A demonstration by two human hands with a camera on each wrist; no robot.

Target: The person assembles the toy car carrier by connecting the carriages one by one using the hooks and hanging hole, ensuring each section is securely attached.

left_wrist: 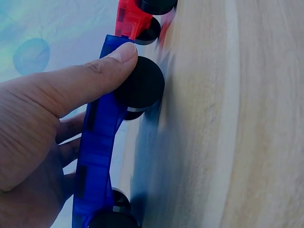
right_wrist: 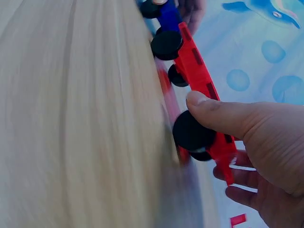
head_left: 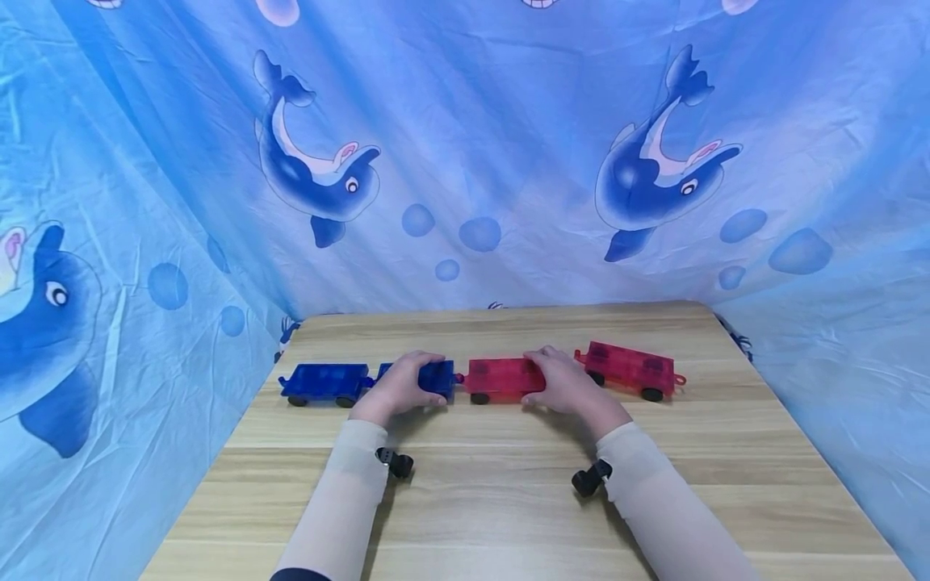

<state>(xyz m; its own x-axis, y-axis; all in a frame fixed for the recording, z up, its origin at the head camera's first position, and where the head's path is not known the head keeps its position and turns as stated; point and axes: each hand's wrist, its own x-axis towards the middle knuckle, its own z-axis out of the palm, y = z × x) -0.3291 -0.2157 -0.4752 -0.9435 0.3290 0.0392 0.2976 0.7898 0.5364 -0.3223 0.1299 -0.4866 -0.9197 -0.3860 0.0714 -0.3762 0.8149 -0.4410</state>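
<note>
A wooden table is backed by dolphin-printed cloth. By the right hand, the inner red wagon is pinched across its sides; just left of that wagon, the inner blue wagon is gripped likewise by the left hand, presumably so both are held aligned. The outer blue wagon is set farther left, the outer red wagon to the right.

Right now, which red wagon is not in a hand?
The rightmost red wagon, set at an angle to the row; the right hand grips the other red wagon.
</note>
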